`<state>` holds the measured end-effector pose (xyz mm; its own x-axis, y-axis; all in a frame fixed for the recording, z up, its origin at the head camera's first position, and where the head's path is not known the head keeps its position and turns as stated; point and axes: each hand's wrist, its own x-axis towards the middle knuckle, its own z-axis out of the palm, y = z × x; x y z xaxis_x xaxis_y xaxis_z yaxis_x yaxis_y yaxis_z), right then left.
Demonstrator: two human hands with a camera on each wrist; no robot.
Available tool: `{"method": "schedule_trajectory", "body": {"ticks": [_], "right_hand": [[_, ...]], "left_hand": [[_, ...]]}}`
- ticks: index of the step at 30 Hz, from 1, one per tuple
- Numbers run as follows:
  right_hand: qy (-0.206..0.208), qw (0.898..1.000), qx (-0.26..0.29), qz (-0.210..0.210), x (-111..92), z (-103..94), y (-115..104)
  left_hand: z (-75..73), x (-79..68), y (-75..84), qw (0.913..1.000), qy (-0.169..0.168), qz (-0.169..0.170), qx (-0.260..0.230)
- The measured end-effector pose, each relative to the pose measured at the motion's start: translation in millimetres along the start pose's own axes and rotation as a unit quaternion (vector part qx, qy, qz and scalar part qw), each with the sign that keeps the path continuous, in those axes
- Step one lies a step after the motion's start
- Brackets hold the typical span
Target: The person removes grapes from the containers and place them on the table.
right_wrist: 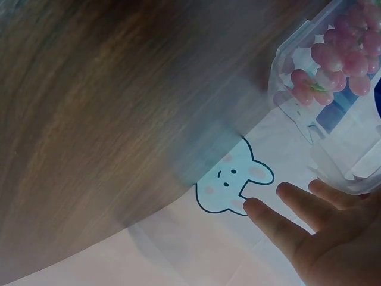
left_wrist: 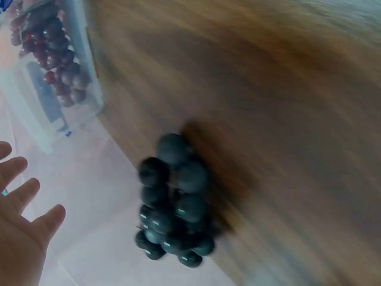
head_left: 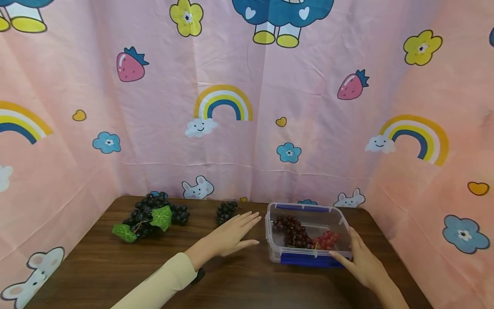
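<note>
In the head view my left hand is held over the table with straight fingers and holds nothing. Its fingertips point toward the clear plastic container with blue clips. A small bunch of black grapes lies just behind that hand, also seen in the left wrist view as a black bunch. My right hand is at the container's right front corner, thumb by the front rim, fingers along the side; the right wrist view shows those fingers extended. Inside the container lie dark red grapes and a lighter red bunch.
A larger bunch of black grapes with green leaves lies at the table's back left. The brown wooden table meets a pink printed cloth at the back and sides.
</note>
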<state>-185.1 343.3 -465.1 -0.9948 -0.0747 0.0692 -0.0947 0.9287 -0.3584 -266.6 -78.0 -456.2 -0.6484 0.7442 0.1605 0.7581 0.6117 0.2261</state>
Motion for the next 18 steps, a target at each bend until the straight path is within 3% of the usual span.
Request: {"method": "schedule_trajectory", "body": {"ticks": [10, 18], "right_hand": [[-0.004, 1.0, 0.006, 0.003, -1, 0.2, -1], [0.003, 1.0, 0.007, 0.004, -1, 0.0, -1]], "left_hand": [[-6.4, 28.2, 20.5, 0.9997, -0.014, 0.021, 0.007], [-5.0, 49.0, 31.5, 0.9987, -0.038, 0.018, 0.029]]}}
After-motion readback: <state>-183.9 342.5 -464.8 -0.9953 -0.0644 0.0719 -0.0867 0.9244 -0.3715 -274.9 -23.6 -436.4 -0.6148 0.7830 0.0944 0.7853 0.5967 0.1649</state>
